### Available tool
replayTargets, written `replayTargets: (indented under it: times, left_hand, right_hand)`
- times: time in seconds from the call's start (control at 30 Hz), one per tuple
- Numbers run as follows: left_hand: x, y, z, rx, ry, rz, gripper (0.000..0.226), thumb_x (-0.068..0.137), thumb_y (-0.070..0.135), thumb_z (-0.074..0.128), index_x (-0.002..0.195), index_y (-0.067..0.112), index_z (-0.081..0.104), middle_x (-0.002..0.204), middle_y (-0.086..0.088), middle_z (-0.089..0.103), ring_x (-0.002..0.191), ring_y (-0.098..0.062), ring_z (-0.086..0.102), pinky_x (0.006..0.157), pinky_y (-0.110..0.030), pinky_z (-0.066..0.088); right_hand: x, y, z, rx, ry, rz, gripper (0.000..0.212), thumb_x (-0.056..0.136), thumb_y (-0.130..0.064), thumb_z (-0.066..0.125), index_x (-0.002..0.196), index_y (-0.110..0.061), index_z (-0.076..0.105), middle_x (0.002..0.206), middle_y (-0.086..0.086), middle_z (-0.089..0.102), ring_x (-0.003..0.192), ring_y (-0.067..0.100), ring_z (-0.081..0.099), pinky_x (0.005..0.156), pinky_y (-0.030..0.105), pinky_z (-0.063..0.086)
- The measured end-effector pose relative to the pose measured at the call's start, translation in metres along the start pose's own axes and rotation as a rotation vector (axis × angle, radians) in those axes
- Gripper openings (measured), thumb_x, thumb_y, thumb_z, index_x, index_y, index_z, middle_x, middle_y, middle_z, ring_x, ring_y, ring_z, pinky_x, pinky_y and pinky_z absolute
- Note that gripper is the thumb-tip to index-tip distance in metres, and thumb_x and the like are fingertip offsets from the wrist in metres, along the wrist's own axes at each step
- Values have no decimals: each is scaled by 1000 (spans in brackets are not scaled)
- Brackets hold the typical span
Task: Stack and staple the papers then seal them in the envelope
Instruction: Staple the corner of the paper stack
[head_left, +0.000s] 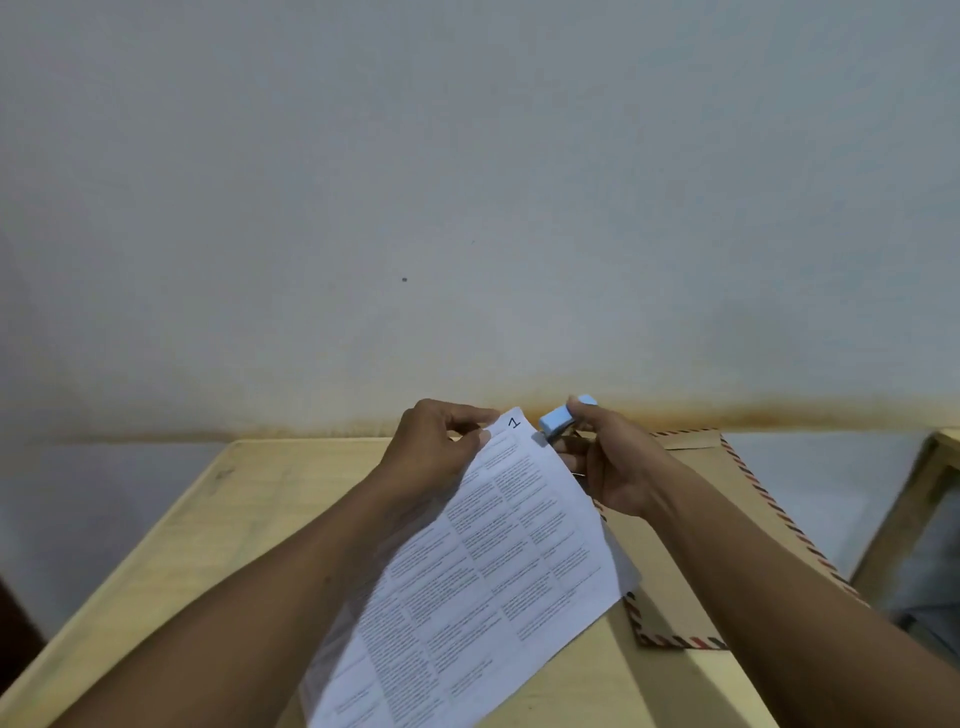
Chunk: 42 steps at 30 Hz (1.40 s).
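the papers (493, 561) are showing thin matt white paper, the stapler (556, 420) smooth pale-blue plastic; at the frame's right the envelope (696, 519) is showing matt brown paper, the table (208, 545) pale matt wood

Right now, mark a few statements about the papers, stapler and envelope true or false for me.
1. The left hand pinches the papers near their top corner. True.
2. The right hand holds a red stapler. False: the stapler is light blue.
3. The envelope lies on the table, partly under the right arm. True.
4. The papers are already inside the envelope. False: they are held outside it.
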<state>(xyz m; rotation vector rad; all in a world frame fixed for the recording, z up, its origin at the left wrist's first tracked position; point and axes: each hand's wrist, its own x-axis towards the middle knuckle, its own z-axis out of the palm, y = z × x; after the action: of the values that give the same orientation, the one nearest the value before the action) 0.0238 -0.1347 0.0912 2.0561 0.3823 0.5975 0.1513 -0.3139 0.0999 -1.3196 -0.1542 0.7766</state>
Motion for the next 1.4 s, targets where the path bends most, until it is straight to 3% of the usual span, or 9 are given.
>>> replayTargets:
  times: [0.07, 0.17, 0.3, 0.43, 0.67, 0.93, 1.07, 1.27, 1.4]
  left_hand:
    - [2, -3, -3, -9, 19, 5, 25, 96, 22, 72, 118, 31, 79, 100, 14, 77, 91, -5, 72, 81, -22, 54]
    - [5, -7, -1, -21, 40, 16, 25, 95, 24, 74, 117, 33, 79, 98, 15, 77, 92, -5, 72, 82, -23, 56]
    - [11, -14, 3, -5, 64, 43, 25, 94, 22, 75, 118, 30, 79, 101, 17, 77, 93, 2, 71, 86, -24, 58]
    - [16, -19, 4, -41, 116, 23, 25, 95, 19, 75, 118, 28, 79, 100, 17, 77, 92, 3, 71, 89, -27, 59]
    - [20, -26, 4, -60, 120, -45, 26, 95, 22, 74, 118, 32, 78, 99, 16, 78, 93, -8, 73, 92, -36, 61]
    - [22, -26, 7, -51, 103, -47, 26, 96, 22, 73, 120, 30, 78, 100, 15, 78, 92, -8, 74, 91, -41, 62]
    - [20, -27, 6, -69, 114, -17, 26, 96, 18, 74, 119, 28, 79, 103, 14, 79, 91, -2, 74, 91, -38, 62]
    - [19, -25, 7, -80, 118, 35, 27, 95, 16, 74, 120, 27, 78, 103, 18, 77, 86, 2, 73, 87, -34, 63]
    - [20, -24, 7, -60, 125, 59, 27, 95, 17, 74, 120, 27, 78, 101, 16, 78, 85, 3, 72, 82, -27, 61]
  right_hand:
    - [4, -2, 3, 19, -16, -10, 42, 101, -42, 55, 124, -6, 59, 91, 14, 65, 68, 25, 61, 63, 33, 48]
    - [12, -4, 8, 12, -62, -8, 42, 99, -39, 58, 126, -6, 59, 88, 12, 66, 67, 23, 61, 60, 32, 49]
    - [17, -5, 14, -55, -150, -54, 33, 93, -35, 69, 109, -9, 57, 87, 10, 72, 79, 28, 66, 62, 34, 54]
    - [21, -6, 15, -60, -172, -107, 40, 91, -37, 71, 113, -5, 60, 114, 19, 68, 92, 32, 69, 68, 38, 60]
    - [32, -4, 7, -63, -187, -123, 37, 91, -40, 69, 108, -10, 58, 111, 17, 70, 95, 31, 68, 78, 42, 57]
    - [37, -2, 12, -110, -204, -166, 46, 88, -29, 75, 122, -5, 56, 99, 15, 72, 87, 33, 72, 74, 42, 60]
    - [39, -4, 11, -141, -178, -179, 62, 86, -32, 77, 132, 1, 52, 116, 21, 71, 97, 37, 72, 77, 42, 60]
    - [37, -4, 8, -66, -237, -168, 37, 88, -23, 74, 115, -10, 53, 106, 20, 74, 93, 36, 73, 76, 46, 62]
    - [36, -6, 9, -139, -250, -171, 38, 84, -27, 76, 111, -7, 57, 114, 22, 73, 97, 39, 71, 82, 49, 60]
